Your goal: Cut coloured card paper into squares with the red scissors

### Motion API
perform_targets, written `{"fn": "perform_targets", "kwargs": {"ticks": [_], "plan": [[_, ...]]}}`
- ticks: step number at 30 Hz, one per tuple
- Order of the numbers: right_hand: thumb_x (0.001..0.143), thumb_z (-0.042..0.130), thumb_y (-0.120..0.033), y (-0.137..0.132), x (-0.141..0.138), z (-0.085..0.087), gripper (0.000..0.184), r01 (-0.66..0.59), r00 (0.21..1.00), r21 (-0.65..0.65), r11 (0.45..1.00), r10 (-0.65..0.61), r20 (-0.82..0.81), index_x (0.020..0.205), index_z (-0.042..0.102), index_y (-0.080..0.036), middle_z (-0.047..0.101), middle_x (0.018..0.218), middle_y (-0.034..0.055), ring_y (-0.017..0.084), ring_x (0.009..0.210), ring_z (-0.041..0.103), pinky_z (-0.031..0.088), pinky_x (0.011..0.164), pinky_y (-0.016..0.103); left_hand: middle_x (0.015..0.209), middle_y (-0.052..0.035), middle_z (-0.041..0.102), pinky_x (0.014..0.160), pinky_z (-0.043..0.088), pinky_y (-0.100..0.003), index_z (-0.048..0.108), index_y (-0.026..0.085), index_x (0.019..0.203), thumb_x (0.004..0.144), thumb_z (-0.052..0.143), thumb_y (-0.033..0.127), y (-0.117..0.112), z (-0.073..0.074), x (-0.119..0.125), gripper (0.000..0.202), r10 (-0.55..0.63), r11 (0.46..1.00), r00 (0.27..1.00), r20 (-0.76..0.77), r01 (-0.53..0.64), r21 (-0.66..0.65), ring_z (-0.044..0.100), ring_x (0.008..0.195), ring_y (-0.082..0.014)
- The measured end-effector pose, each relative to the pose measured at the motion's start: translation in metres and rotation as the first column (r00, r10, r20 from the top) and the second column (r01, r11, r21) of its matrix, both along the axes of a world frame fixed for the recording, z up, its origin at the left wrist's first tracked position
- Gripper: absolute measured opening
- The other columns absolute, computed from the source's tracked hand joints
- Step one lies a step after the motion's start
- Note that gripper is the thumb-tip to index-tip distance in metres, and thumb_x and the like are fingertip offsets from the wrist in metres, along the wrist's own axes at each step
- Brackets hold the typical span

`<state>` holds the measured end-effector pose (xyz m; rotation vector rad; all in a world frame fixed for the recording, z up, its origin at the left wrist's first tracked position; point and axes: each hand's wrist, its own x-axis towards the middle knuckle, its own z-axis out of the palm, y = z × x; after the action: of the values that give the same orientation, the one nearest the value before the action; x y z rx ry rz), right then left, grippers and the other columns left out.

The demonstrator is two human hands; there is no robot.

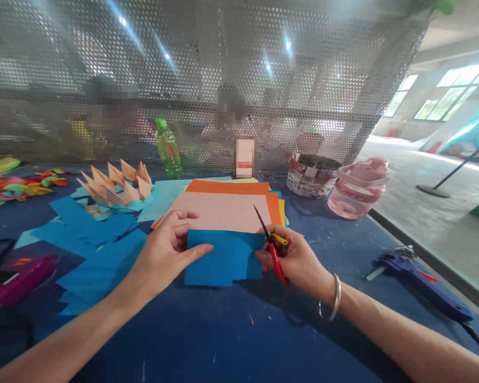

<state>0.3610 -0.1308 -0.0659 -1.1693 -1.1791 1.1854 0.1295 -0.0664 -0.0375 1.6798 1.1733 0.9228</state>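
Note:
My left hand (165, 250) pinches the left edge of a blue paper sheet (223, 258), thumb on top and fingers curled. My right hand (299, 260) grips small red-handled scissors (272, 247), whose blades point up and away at the sheet's right edge. The blue sheet is held just above the dark blue table (223, 335), in front of a stack of pink and orange paper (227, 207). A silver bangle (332, 300) circles my right wrist.
Blue paper scraps (91, 244) and folded peach paper shapes (115, 186) lie at left, with a magenta tool (18, 282). A green bottle (168, 149), woven basket (311, 175), pink container (357, 186) and blue glue gun (421, 282) stand around. A perforated screen (223, 80) backs the table.

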Motion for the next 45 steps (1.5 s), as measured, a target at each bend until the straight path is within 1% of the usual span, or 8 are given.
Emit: {"fn": "perform_targets", "kwargs": {"ticks": [2, 5, 9, 19, 24, 29, 35, 45], "plan": [[0.063, 0.08, -0.031, 0.0, 0.0, 0.0, 0.035, 0.013, 1.0, -0.002, 1.0, -0.013, 0.003, 0.087, 0.057, -0.021, 0.052, 0.066, -0.007, 0.008, 0.053, 0.045, 0.042, 0.049, 0.022, 0.075, 0.0033, 0.07, 0.06, 0.054, -0.027, 0.053, 0.024, 0.117, 0.061, 0.084, 0.038, -0.001, 0.002, 0.001, 0.065, -0.002, 0.997, 1.0, 0.026, 0.004, -0.081, 0.065, 0.068, -0.0188], [0.063, 0.08, -0.032, 0.001, 0.001, -0.001, 0.036, 0.029, 1.0, -0.005, 1.0, -0.029, 0.008, 0.089, 0.058, -0.022, 0.054, 0.067, -0.0063, 0.009, 0.053, 0.048, 0.042, 0.049, 0.023, 0.077, 0.0007, 0.075, 0.066, 0.056, -0.027, 0.069, 0.021, 0.09, 0.058, 0.086, 0.037, -0.003, 0.003, 0.002, 0.04, -0.002, 0.975, 0.998, 0.068, 0.017, -0.219, 0.069, 0.072, -0.0198], [0.064, 0.08, -0.031, 0.003, 0.003, -0.003, 0.039, 0.021, 1.0, -0.001, 1.0, -0.021, -0.006, 0.095, 0.059, -0.022, 0.055, 0.067, -0.0067, 0.009, 0.052, 0.051, 0.042, 0.048, 0.022, 0.065, 0.0048, 0.073, 0.061, 0.055, -0.023, 0.071, 0.022, 0.068, 0.058, 0.087, 0.033, -0.005, 0.002, 0.002, 0.022, -0.007, 0.958, 0.989, 0.15, 0.05, -0.281, 0.067, 0.064, -0.016], [0.063, 0.082, -0.031, 0.004, 0.004, -0.004, 0.038, 0.018, 1.0, 0.014, 1.0, -0.018, 0.017, 0.093, 0.061, -0.022, 0.054, 0.068, -0.0068, 0.009, 0.048, 0.051, 0.042, 0.045, 0.022, 0.068, 0.0039, 0.076, 0.062, 0.053, -0.022, 0.074, 0.023, 0.068, 0.061, 0.086, 0.03, -0.003, -0.001, 0.001, 0.015, -0.025, 0.944, 0.979, 0.2, 0.089, -0.317, 0.067, 0.064, -0.0148], [0.061, 0.085, -0.039, 0.0, 0.001, 0.0, 0.044, 0.037, 0.999, 0.003, 0.999, -0.037, 0.02, 0.09, 0.057, -0.022, 0.052, 0.068, -0.0067, 0.008, 0.049, 0.047, 0.041, 0.046, 0.022, 0.059, 0.0044, 0.07, 0.055, 0.047, -0.02, 0.071, 0.021, 0.059, 0.059, 0.085, 0.032, -0.004, 0.001, 0.0, 0.018, -0.007, 0.957, 0.993, 0.119, 0.041, -0.286, 0.061, 0.056, -0.0126], [0.064, 0.083, -0.046, -0.005, -0.002, 0.003, 0.043, 0.044, 0.998, 0.032, 0.999, -0.045, 0.049, 0.081, 0.052, -0.022, 0.038, 0.062, -0.0086, 0.008, 0.052, 0.035, 0.033, 0.048, 0.021, 0.055, 0.0032, 0.068, 0.052, 0.044, -0.022, 0.07, 0.021, 0.057, 0.059, 0.083, 0.036, -0.007, 0.003, 0.001, 0.02, 0.017, 0.971, 0.999, 0.034, -0.008, -0.241, 0.059, 0.053, -0.0138], [0.066, 0.082, -0.048, -0.006, -0.005, 0.0, 0.045, 0.008, 0.998, 0.038, 0.999, -0.01, 0.067, 0.076, 0.047, -0.022, 0.03, 0.06, -0.0092, 0.008, 0.053, 0.026, 0.027, 0.048, 0.022, 0.056, 0.0046, 0.069, 0.053, 0.046, -0.022, 0.07, 0.023, 0.059, 0.062, 0.082, 0.032, -0.01, 0.002, 0.003, 0.015, -0.009, 0.955, 0.989, 0.147, 0.052, -0.292, 0.061, 0.054, -0.0142], [0.076, 0.074, -0.053, -0.008, -0.005, -0.001, 0.042, -0.002, 1.0, -0.039, 0.999, 0.003, 0.024, 0.073, 0.045, -0.022, 0.032, 0.059, -0.0073, 0.009, 0.05, 0.031, 0.033, 0.044, 0.023, 0.06, 0.0039, 0.072, 0.055, 0.048, -0.023, 0.07, 0.022, 0.063, 0.063, 0.083, 0.031, -0.01, 0.001, 0.004, 0.016, 0.01, 0.936, 0.982, 0.189, 0.057, -0.347, 0.063, 0.055, -0.0142]]}}
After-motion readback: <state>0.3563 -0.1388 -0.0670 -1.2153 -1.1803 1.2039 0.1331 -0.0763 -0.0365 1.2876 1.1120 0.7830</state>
